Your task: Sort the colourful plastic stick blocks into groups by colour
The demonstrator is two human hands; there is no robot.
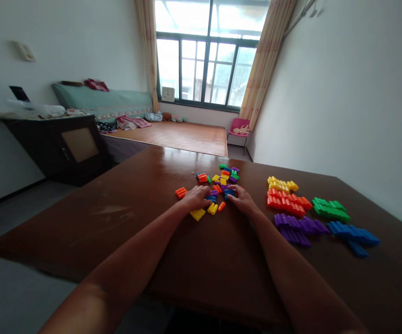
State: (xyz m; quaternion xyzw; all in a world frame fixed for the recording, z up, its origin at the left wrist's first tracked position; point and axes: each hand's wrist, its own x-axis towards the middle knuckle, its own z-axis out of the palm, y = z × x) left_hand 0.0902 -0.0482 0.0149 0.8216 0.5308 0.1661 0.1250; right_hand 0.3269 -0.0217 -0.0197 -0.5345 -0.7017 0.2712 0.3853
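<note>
My left hand [197, 196] reaches into the left side of a loose pile of coloured pieces, its fingertips at a blue piece [211, 199]. On the pile's right side, my right hand [240, 198] has its curled fingers on blue pieces [229, 193]. Between the hands lie purple and orange pieces [217, 189]. Yellow pieces [197, 214] sit just below my left hand, and a single orange piece [221, 206] is nearer to me. Orange pieces [180, 192] lie to the left. Green, purple and yellow ones are scattered behind the hands.
On the right of the brown table [117, 222] are sorted groups: yellow [282, 184], orange [288, 202], green [331, 209], purple [300, 228] and blue [353, 233]. Beyond stand a bed [183, 135], a dark cabinet [55, 144] and a pink chair [239, 127].
</note>
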